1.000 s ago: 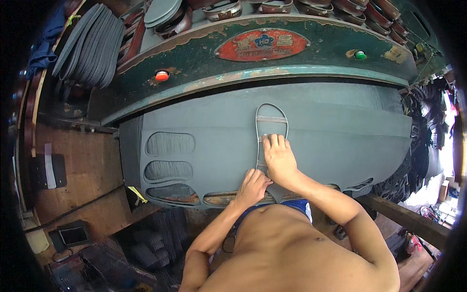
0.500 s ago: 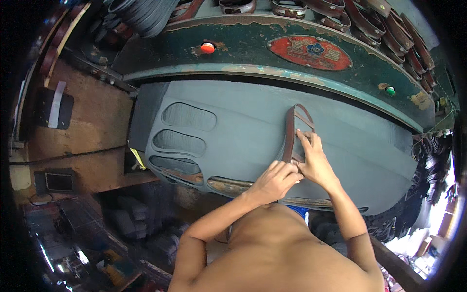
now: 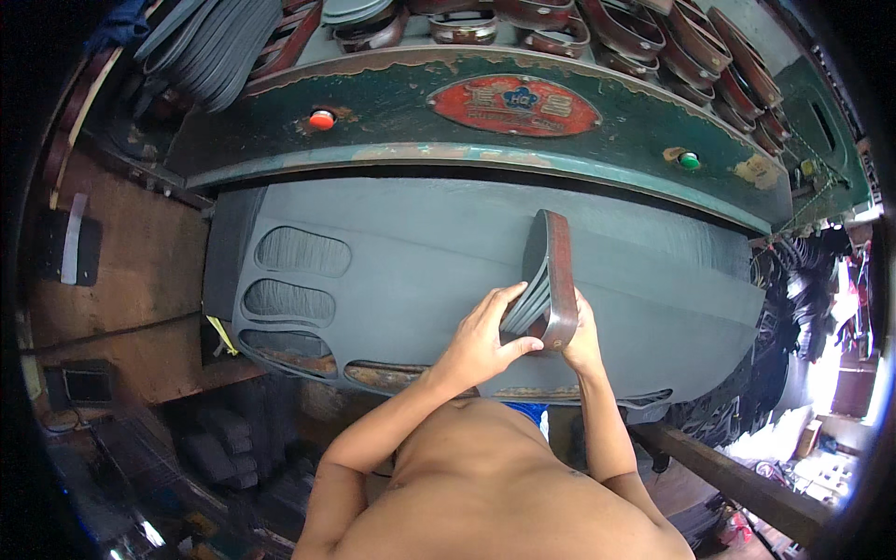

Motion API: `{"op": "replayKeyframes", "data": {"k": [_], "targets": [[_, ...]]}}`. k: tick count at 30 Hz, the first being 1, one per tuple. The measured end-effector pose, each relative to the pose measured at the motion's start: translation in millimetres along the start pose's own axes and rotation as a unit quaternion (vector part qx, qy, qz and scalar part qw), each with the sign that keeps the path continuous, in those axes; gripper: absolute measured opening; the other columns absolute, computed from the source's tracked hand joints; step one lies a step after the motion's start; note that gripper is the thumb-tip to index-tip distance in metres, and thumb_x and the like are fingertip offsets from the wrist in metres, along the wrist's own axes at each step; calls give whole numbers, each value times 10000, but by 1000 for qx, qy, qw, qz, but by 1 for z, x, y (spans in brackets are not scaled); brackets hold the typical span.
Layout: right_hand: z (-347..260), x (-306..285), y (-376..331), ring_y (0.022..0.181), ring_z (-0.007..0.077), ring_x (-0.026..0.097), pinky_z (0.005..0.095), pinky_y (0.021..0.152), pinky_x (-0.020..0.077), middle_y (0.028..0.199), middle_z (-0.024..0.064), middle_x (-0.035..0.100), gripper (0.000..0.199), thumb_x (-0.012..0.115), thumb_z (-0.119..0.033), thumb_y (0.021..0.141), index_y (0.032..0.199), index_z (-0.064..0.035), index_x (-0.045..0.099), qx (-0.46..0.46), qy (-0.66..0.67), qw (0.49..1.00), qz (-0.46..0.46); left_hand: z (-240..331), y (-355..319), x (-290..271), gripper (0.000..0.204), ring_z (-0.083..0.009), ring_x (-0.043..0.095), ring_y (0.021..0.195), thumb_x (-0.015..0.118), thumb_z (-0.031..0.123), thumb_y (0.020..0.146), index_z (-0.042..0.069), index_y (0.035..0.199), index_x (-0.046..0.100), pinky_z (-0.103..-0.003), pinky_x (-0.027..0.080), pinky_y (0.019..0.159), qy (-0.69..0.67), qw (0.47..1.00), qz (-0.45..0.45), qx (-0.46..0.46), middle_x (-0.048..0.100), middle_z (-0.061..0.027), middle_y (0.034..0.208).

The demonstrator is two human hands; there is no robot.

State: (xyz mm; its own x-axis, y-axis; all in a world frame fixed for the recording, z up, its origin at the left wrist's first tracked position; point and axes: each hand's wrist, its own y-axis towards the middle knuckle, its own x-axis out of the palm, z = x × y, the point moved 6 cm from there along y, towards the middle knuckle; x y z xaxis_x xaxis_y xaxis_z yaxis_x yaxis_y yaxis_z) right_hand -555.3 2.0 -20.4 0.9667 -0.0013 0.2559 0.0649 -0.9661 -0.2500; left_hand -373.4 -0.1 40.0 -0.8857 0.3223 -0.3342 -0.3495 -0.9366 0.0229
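A sole-shaped cutting die [image 3: 560, 280] with a reddish-brown metal wall stands tilted on edge above a grey foam sheet [image 3: 420, 280]. Several grey sole pieces [image 3: 532, 303] are stacked inside it and stick out on its left side. My left hand [image 3: 485, 331] is closed on the near end of these pieces, its thumb by the die's lower rim. Around the right side of the die wraps my right hand [image 3: 583, 338], its fingers partly hidden behind the metal. Sole-shaped holes [image 3: 303, 252] are cut through the sheet's left part and near edge.
Behind the sheet runs the green beam of a press [image 3: 373, 112], with a red button [image 3: 322, 119] and a green button [image 3: 689, 161]. More cutting dies [image 3: 630, 28] and stacked grey soles [image 3: 210, 56] lie on top. Dark scraps [image 3: 747, 373] hang at right.
The die has been turned so its outer wall faces right and the sole stack shows at left. My left hand moved from its near end onto the soles. The whole view shifted.
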Motion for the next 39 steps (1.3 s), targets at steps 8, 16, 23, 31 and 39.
{"op": "replayKeyframes", "data": {"k": [8, 16, 23, 31, 39], "targets": [[-20, 15, -3, 746, 36, 573, 245, 667, 489, 804, -65, 640, 150, 800, -65, 829, 884, -75, 661, -9, -85, 996, 10, 18, 4, -14, 679, -315, 731, 884, 859, 246, 860, 62, 1435, 548, -404, 578, 777, 68, 996, 8, -54, 740, -214, 1063], [-103, -12, -44, 637, 70, 516, 293, 582, 435, 675, -39, 572, 353, 881, -295, 809, 785, -24, 657, -15, -211, 977, -15, 42, -31, -55, 429, -165, 710, 977, 775, 152, 943, 14, 1318, 621, -331, 556, 864, -79, 992, -7, -97, 765, -142, 1075], [-111, -110, -77, 477, 89, 393, 314, 423, 293, 598, -50, 438, 368, 865, -176, 800, 729, -88, 514, -35, 46, 995, 87, 29, -72, -193, 515, -208, 661, 1077, 835, 233, 864, -30, 1268, 656, -366, 531, 978, 76, 981, 112, -142, 700, -128, 1167], [-83, -196, -87, 892, 493, 682, 524, 757, 547, 886, 310, 682, 120, 687, -52, 824, 869, 57, 665, 15, -648, 716, 260, 82, -60, -291, 708, -252, 630, 1140, 671, 408, 1002, -13, 1504, 402, -432, 537, 946, -244, 929, 262, 93, 606, -148, 1339], [-10, -172, -44, 1006, 462, 686, 521, 885, 536, 1014, 256, 717, 345, 813, -162, 832, 1063, 18, 630, 96, -590, 775, 205, 102, 198, -319, 543, -231, 673, 972, 561, 486, 1075, 11, 1336, 573, -391, 627, 780, -245, 930, 261, 84, 643, -131, 1211]]}}
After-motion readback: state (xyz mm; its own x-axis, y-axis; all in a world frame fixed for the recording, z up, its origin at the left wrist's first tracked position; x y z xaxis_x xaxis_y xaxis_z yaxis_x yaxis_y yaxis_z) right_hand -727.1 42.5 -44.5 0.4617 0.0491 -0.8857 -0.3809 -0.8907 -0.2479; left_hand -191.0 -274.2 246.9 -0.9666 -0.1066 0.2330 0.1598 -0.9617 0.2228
